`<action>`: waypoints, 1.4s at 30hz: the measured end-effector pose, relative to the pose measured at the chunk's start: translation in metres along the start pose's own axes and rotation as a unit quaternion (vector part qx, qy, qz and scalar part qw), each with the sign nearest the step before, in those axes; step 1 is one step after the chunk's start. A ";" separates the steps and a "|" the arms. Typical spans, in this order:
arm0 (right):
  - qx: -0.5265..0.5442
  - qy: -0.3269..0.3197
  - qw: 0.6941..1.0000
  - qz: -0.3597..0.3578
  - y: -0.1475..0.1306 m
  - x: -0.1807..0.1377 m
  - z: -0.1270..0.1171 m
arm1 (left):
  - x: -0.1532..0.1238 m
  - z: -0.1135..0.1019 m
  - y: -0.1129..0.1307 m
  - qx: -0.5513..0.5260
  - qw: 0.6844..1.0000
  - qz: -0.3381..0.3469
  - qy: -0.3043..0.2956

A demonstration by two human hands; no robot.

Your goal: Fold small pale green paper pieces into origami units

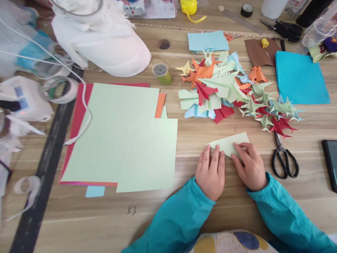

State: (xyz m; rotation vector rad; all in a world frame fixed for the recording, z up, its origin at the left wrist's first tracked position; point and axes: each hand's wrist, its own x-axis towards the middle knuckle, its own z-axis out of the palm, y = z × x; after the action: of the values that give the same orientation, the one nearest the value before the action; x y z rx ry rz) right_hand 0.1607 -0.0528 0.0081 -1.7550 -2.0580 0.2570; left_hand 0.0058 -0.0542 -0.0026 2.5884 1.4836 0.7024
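Note:
A pale green folded sheet of paper (229, 141), narrowing to a point at the left, lies on the wooden table. My left hand (211, 172) is flat and open, its stretched fingertips resting on the paper's lower left edge. With bent fingers, my right hand (249, 167) is closed on the right part of the same paper, thumb and forefinger at its surface. Just beyond lies a heap of folded paper planes (218, 82) in green, red, orange and blue. Smaller folded paper shapes with pointed tips (273, 105) spread to its right.
Black-handled scissors (285, 161) lie right of my right hand. Large green sheets (131, 140) over red ones cover the left. Blue paper stacks (301, 79) (207, 41), a small green tub (162, 73), tape rolls (60, 89) and a phone (330, 163) surround the work.

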 end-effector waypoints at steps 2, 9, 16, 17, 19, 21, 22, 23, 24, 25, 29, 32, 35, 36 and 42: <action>-0.002 0.000 1.000 0.000 0.000 0.000 0.000 | 0.000 0.000 0.000 -0.001 1.000 0.000 0.004; -0.005 0.005 1.000 -0.008 -0.002 0.002 -0.001 | 0.000 0.001 0.000 -0.007 1.000 -0.002 0.007; -0.024 -0.005 0.999 -0.046 0.000 0.002 0.000 | 0.001 0.001 0.000 -0.015 1.000 -0.009 0.009; -0.031 -0.012 0.998 -0.049 0.000 0.003 0.000 | 0.001 0.001 0.000 -0.013 1.000 -0.008 0.008; -0.041 -0.021 0.998 -0.054 -0.001 0.003 -0.001 | 0.001 0.000 0.000 -0.009 1.000 -0.007 0.005; -0.045 -0.028 0.997 -0.055 -0.001 0.004 -0.001 | 0.000 0.000 0.000 -0.009 1.000 -0.007 0.003; -0.046 -0.031 0.997 -0.054 -0.001 0.004 -0.001 | 0.000 0.000 0.000 -0.009 1.000 -0.007 0.001; -0.046 -0.034 0.997 -0.053 -0.001 0.004 -0.001 | 0.000 0.000 0.000 -0.010 1.000 -0.008 0.000; -0.045 -0.035 0.997 -0.053 -0.001 0.005 -0.001 | 0.000 0.000 -0.001 -0.011 1.000 -0.008 -0.001; -0.045 -0.035 0.997 -0.054 -0.002 0.005 -0.001 | 0.000 0.000 -0.001 -0.010 1.000 -0.008 -0.001; -0.051 -0.030 0.997 -0.057 -0.002 0.004 -0.001 | 0.001 0.000 0.000 -0.004 1.000 -0.008 0.004; -0.063 -0.031 0.996 -0.054 -0.002 0.004 -0.001 | 0.002 0.000 0.000 -0.001 1.000 -0.009 0.005; -0.073 -0.031 0.995 -0.053 -0.002 0.003 -0.001 | 0.002 -0.001 0.000 0.000 1.000 -0.008 0.001; -0.075 -0.031 0.995 -0.054 -0.002 0.003 -0.001 | 0.002 -0.002 0.000 0.001 1.000 -0.006 -0.002; -0.075 -0.026 0.995 -0.057 -0.002 0.004 0.000 | 0.002 -0.002 -0.001 0.008 1.000 -0.005 -0.014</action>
State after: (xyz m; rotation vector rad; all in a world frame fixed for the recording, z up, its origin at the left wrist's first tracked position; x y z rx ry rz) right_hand 0.1584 -0.0495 0.0101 -1.7249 -2.2582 0.1168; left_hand 0.0047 -0.0523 -0.0001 2.5899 1.4985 0.6534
